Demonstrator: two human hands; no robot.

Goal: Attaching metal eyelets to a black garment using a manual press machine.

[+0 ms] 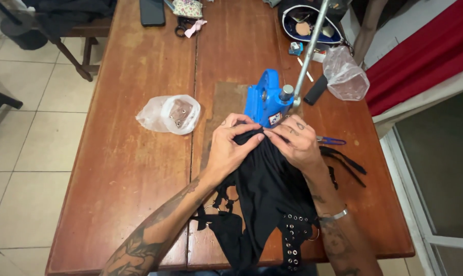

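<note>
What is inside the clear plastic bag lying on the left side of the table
Inside the clear plastic bag on the wooden table lies a small brownish card or packet with dark dots, possibly metal fittings. The crumpled film hides whatever sits beneath it.

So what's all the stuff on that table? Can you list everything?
wooden table: one, reddish brown, fills the view
blue hand press with metal lever: one, table middle
black fabric garment with metal eyelets: one, under both hands
clear plastic bag of small metal parts: one, left of press
crumpled clear bag: one, right of press
black phone: one, far edge
black scissors: one, far edge
left hand: pinching the fabric
right hand: pinching the fabric
</note>
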